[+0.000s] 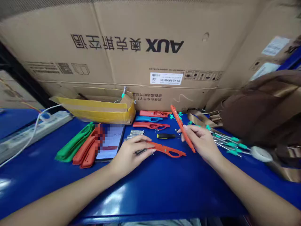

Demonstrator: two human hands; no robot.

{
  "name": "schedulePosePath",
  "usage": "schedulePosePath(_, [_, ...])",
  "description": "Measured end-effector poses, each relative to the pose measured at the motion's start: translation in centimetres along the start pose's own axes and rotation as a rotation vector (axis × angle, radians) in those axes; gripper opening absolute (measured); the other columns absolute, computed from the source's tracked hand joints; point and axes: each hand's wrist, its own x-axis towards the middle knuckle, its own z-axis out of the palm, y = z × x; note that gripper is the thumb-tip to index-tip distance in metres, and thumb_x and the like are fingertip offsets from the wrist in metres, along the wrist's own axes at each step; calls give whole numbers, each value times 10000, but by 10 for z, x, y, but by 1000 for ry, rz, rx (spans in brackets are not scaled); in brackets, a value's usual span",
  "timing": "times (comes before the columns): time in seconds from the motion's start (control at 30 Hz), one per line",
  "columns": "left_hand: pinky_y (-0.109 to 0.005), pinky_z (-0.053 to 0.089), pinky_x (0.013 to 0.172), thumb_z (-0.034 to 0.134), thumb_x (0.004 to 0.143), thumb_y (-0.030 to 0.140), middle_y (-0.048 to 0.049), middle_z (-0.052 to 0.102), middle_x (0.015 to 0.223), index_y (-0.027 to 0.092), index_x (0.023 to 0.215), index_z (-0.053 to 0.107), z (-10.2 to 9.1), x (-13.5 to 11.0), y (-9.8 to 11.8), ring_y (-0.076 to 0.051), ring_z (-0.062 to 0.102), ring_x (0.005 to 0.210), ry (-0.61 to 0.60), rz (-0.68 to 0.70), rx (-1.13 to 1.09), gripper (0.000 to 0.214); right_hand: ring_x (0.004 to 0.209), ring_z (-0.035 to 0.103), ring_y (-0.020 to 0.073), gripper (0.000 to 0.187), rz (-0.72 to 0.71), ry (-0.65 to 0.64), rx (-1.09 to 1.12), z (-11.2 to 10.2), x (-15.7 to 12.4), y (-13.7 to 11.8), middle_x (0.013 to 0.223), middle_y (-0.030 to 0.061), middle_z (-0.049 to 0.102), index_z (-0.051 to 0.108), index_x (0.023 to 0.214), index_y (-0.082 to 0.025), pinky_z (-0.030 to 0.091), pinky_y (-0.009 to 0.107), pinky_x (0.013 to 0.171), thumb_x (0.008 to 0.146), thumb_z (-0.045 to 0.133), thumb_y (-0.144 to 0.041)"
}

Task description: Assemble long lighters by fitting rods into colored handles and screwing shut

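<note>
My left hand [133,152] pinches the left end of an orange lighter casing half [162,148], held low over the blue table with its oval trigger hole to the right. A dark slim part shows under those fingers, too hidden to name. Gripped between thumb and fingers, a second orange casing half [179,121] tilts upright in my right hand [201,138]. The two pieces are apart. Just behind lies a black and yellow screwdriver [166,136]. Beyond it, a red casing half [150,125], a blue one [146,118] and a light red one [150,113] lie in a row.
Left stand green casings [75,144], red casings [87,155] and a phone [114,131]. Silver cylinders [136,133] lie behind my left hand. Metal rods with teal pieces [225,142] spread right, before a brown bag [261,110]. A yellow-taped box [101,110] and cardboard wall [131,18] border the back.
</note>
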Motion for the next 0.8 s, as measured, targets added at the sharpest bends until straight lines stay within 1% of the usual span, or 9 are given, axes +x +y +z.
schedulePosePath(0.17, [-278,571,885,653,980,196,-87,691,1088,170,1094,774,5,-7,9,-170,696,967,-92,67,25,168,579,553,150,515,-39,-98,-24,1,1,-2,624,11,618,661,696,-193,442,266,551,948,570,-633])
schedulePosePath(0.23, [-302,572,881,602,1007,206,-99,695,1096,160,1150,756,7,-8,12,-186,685,976,-156,92,63,215,628,583,161,479,-78,-159,-43,0,1,-2,667,23,647,678,713,-192,460,278,601,954,584,-594])
schedulePosePath(0.33, [-380,556,887,530,1047,243,-101,709,1102,186,1224,733,8,-7,14,-233,654,1010,-291,128,207,276,717,621,175,385,-141,-241,-70,-6,0,-4,767,43,701,715,763,-190,479,298,701,965,610,-500])
schedulePosePath(0.4, [-442,530,906,506,1058,270,-93,717,1088,215,1216,737,7,-4,12,-270,627,1038,-355,132,317,285,715,617,165,331,-189,-360,-97,-12,-1,-6,776,42,706,727,774,-188,475,296,715,975,621,-428])
schedulePosePath(0.43, [-462,518,911,510,1055,278,-92,716,1086,220,1195,744,7,-4,11,-281,616,1041,-372,123,354,278,702,609,156,315,-218,-448,-111,-16,-1,-7,768,39,699,731,777,-185,472,289,704,984,617,-393])
schedulePosePath(0.5, [-476,504,920,540,1037,281,-98,706,1108,214,1185,745,6,-2,8,-290,599,1049,-394,92,387,262,726,612,145,265,-265,-625,-124,-21,-2,-8,797,38,697,751,836,-179,475,276,714,1001,608,-329])
schedulePosePath(0.57, [-472,492,938,549,1030,283,-108,690,1152,208,1232,729,6,-1,6,-292,585,1073,-401,64,399,281,792,620,146,209,-315,-730,-124,-22,-3,-9,841,41,698,767,898,-179,480,275,766,999,620,-287])
schedulePosePath(0.67, [-473,455,996,507,1048,296,-109,671,1226,209,1278,709,6,0,3,-294,560,1138,-367,51,436,319,852,611,155,161,-358,-776,-212,-16,-6,-7,884,41,669,776,932,-197,476,287,806,987,631,-244])
schedulePosePath(0.8, [-489,410,1039,511,1045,328,-104,663,1254,214,1255,716,4,1,-1,-310,540,1182,-349,24,467,315,910,616,180,108,-378,-735,-381,-4,-9,3,963,45,653,755,948,-219,470,346,904,964,648,-223])
